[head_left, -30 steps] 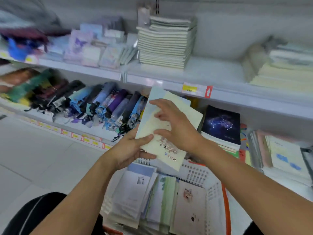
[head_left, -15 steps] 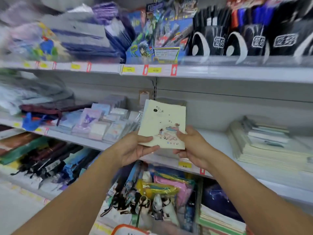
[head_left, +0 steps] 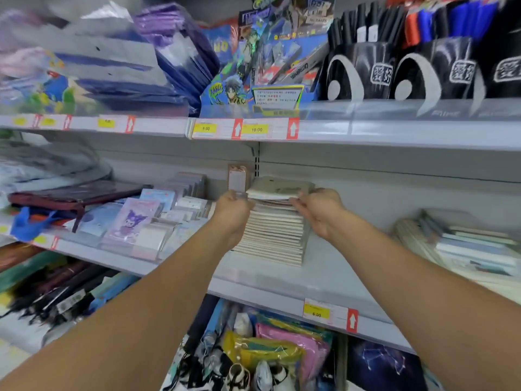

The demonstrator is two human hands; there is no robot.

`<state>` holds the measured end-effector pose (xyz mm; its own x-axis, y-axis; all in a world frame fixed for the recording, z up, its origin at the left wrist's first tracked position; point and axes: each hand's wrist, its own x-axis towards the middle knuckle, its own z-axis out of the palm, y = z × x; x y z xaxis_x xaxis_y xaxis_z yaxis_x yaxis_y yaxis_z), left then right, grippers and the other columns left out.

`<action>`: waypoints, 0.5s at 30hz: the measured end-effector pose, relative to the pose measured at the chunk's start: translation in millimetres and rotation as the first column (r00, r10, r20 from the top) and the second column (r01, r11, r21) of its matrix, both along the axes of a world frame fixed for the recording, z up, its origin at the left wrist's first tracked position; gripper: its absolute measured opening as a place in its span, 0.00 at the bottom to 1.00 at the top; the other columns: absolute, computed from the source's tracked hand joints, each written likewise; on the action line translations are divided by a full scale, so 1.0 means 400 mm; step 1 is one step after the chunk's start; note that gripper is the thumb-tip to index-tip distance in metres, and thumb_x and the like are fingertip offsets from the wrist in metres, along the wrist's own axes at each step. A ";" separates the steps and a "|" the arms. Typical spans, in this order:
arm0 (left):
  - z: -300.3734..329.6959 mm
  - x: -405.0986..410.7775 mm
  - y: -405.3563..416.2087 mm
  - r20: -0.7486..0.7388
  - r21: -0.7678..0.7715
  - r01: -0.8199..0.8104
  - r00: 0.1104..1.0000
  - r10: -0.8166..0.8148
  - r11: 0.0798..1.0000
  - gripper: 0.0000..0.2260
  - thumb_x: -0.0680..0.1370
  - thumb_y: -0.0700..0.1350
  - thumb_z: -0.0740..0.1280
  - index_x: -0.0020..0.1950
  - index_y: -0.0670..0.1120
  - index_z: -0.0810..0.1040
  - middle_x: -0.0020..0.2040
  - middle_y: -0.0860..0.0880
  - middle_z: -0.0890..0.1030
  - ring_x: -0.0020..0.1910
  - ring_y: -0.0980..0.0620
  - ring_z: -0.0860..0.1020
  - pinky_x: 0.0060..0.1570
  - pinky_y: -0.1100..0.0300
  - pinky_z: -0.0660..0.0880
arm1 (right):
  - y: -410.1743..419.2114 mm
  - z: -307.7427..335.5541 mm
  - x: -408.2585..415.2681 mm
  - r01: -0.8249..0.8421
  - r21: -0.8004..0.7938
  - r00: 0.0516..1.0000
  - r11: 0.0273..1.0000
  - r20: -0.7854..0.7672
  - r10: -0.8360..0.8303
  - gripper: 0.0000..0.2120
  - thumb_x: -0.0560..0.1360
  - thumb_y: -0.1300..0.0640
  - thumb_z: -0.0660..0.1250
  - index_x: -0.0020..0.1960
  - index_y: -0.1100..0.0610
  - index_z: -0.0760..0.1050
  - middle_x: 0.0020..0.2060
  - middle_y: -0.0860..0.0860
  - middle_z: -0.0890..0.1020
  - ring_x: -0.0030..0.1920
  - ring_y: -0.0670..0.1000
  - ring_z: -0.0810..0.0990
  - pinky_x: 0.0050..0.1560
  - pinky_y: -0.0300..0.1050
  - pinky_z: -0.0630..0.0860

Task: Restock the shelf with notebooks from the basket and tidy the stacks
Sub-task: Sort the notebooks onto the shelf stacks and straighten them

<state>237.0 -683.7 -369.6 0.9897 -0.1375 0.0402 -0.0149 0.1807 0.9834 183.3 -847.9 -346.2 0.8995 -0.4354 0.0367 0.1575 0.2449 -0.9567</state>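
Note:
A tall stack of cream notebooks [head_left: 272, 235] stands on the middle shelf [head_left: 324, 272]. A few cream notebooks [head_left: 279, 189] lie flat on its top. My left hand [head_left: 234, 211] grips their left edge and my right hand [head_left: 318, 207] grips their right edge, both reaching out at arm's length. The basket is out of view.
Small card packs [head_left: 135, 221] fill the shelf left of the stack. Another pile of notebooks [head_left: 465, 244] lies at the right. The upper shelf [head_left: 394, 131] hangs close above, with price tags [head_left: 245, 128]. Below are umbrellas [head_left: 56, 294] and pouches [head_left: 282, 348].
The notebooks were lifted from over the basket up to the middle shelf and laid flat on the stack. My view rose from the basket to the shelves.

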 end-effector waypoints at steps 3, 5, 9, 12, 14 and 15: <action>-0.068 -0.062 0.003 0.092 0.046 -0.046 0.995 0.041 0.998 0.30 0.75 0.38 0.69 0.76 0.46 0.64 0.71 0.49 0.70 0.68 0.48 0.71 0.70 0.50 0.68 | 0.023 -0.083 -0.055 0.027 -0.259 0.993 0.965 0.118 0.004 0.16 0.78 0.70 0.64 0.65 0.61 0.73 0.58 0.53 0.80 0.57 0.50 0.80 0.65 0.46 0.75; -0.103 -0.106 -0.002 0.159 0.044 -0.059 0.986 0.051 0.997 0.19 0.79 0.34 0.65 0.69 0.45 0.72 0.64 0.49 0.76 0.60 0.49 0.76 0.62 0.54 0.75 | 0.030 -0.144 -0.100 0.070 -0.313 0.987 0.947 0.162 -0.020 0.22 0.78 0.68 0.65 0.71 0.58 0.70 0.64 0.49 0.77 0.53 0.40 0.81 0.63 0.47 0.78; -0.215 -0.210 -0.007 0.300 0.211 -0.032 0.953 -0.033 0.977 0.10 0.79 0.33 0.63 0.54 0.44 0.79 0.41 0.46 0.83 0.36 0.53 0.80 0.34 0.62 0.77 | 0.050 -0.314 -0.261 0.133 -0.484 0.966 0.865 0.258 -0.005 0.10 0.78 0.67 0.65 0.54 0.57 0.80 0.42 0.54 0.83 0.33 0.48 0.82 0.35 0.42 0.80; -0.443 -0.315 -0.011 0.238 0.397 0.025 0.963 -0.129 0.918 0.10 0.78 0.34 0.64 0.47 0.48 0.79 0.35 0.48 0.81 0.28 0.56 0.77 0.28 0.67 0.71 | 0.043 -0.602 -0.391 0.058 -0.712 0.992 0.699 0.118 0.037 0.07 0.75 0.62 0.66 0.39 0.57 0.79 0.29 0.53 0.79 0.28 0.50 0.77 0.31 0.42 0.72; -0.648 -0.417 0.001 0.037 0.497 0.119 0.987 -0.159 0.860 0.10 0.78 0.34 0.65 0.45 0.49 0.78 0.36 0.48 0.80 0.27 0.56 0.76 0.26 0.68 0.71 | 0.020 -0.846 -0.491 -0.252 -0.756 0.962 0.604 -0.262 0.073 0.11 0.73 0.61 0.67 0.33 0.61 0.76 0.26 0.55 0.76 0.26 0.47 0.73 0.32 0.43 0.69; -0.749 -0.476 0.008 -0.102 0.522 0.195 0.981 -0.167 0.830 0.08 0.78 0.34 0.66 0.44 0.47 0.78 0.36 0.47 0.80 0.27 0.55 0.76 0.26 0.66 0.73 | 0.006 -0.958 -0.546 -0.465 -0.699 0.869 0.543 -0.478 0.128 0.11 0.73 0.63 0.66 0.32 0.62 0.76 0.27 0.56 0.77 0.27 0.45 0.74 0.33 0.42 0.70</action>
<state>46.7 -680.3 -669.1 0.9436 -0.3004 -0.1391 0.0189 -0.3705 0.9286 -35.1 -845.7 -729.3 0.9902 -0.0907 -0.1061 -0.1396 -0.6403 -0.7553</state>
